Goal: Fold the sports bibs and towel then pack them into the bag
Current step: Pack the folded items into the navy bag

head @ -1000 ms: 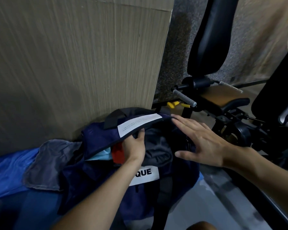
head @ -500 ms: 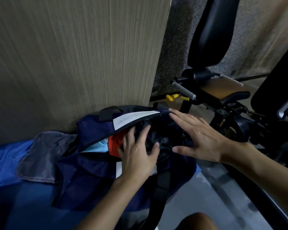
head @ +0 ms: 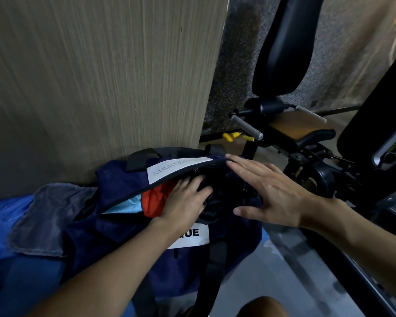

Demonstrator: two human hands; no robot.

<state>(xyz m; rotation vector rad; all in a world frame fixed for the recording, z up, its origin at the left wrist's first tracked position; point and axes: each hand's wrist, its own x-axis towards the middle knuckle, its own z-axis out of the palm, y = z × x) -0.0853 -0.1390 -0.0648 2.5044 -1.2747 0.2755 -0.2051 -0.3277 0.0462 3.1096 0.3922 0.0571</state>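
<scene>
A navy bag [head: 124, 227] with white labels lies open on the floor against a wooden panel. Inside its opening show a red bib [head: 154, 200], a light blue cloth [head: 124, 205] and dark fabric [head: 213, 204]. My left hand [head: 184, 201] reaches into the opening with straight fingers pressing on the contents. My right hand [head: 270, 191] lies flat on the bag's right end, fingertips touching the raised flap. A grey towel [head: 48, 218] lies to the left of the bag, partly under it.
A blue mat [head: 0, 223] lies at the left. The wooden panel [head: 101, 76] stands right behind the bag. Black gym equipment [head: 306, 138] with a padded seat and handles crowds the right side. Grey floor shows at the bottom right.
My left hand let go of the flap edge and pushed into the bag, its fingers spreading flat over the contents. My right hand stayed on the bag's right end.
</scene>
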